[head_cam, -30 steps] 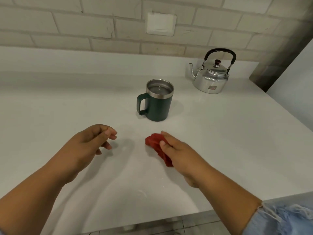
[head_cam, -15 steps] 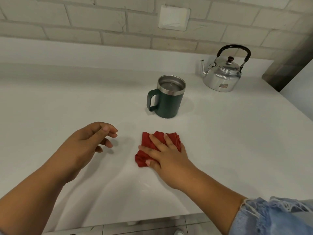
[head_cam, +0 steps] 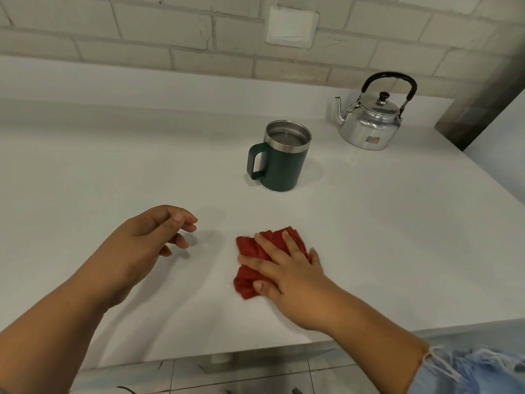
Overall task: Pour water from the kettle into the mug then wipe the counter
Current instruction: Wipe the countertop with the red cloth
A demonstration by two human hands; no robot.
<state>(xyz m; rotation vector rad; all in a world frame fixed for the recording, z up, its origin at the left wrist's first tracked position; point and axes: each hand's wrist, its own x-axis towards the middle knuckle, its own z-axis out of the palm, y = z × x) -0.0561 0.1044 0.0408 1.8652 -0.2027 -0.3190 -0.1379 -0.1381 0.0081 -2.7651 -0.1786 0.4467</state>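
Wiping in hand: right hand, fingers spread, presses cloth near the counter's front edge; left hand hovers loosely curled, empty; a sideways sweep seems due next.

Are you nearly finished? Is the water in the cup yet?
Nearly. The pouring looks done: the mug has water in it and the kettle stands upright near the wall. Wiping is in hand: the right hand presses the red cloth flat on the counter, while the left hand hovers empty. Left to do: probably wipe the rest of the counter.
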